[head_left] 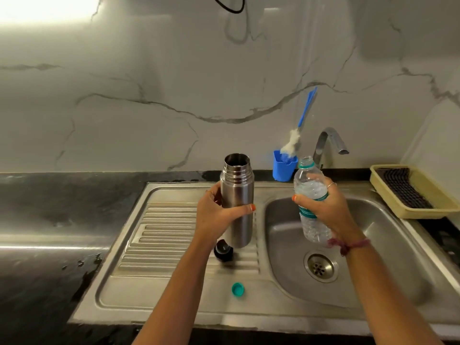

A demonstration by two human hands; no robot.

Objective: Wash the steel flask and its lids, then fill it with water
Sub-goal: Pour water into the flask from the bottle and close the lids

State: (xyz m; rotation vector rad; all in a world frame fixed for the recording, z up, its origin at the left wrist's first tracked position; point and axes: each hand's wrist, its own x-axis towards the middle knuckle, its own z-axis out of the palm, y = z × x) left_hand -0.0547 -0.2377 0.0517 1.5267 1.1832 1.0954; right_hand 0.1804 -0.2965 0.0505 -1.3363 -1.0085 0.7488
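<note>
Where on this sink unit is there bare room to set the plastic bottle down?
Free: the ribbed drainboard left of the steel flask, and the flat strip beyond the ribs toward the blue cup. The sink basin holds nothing but its drain. Crowded: near the black lid and teal cap; the tray fills the right.

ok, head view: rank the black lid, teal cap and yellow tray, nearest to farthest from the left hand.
From the left hand, which holds the steel flask:
1. Black lid, just below the hand on the ribbed drainboard.
2. Teal cap, lower down, near the front edge.
3. Yellow tray, far right, beyond the basin.
</note>
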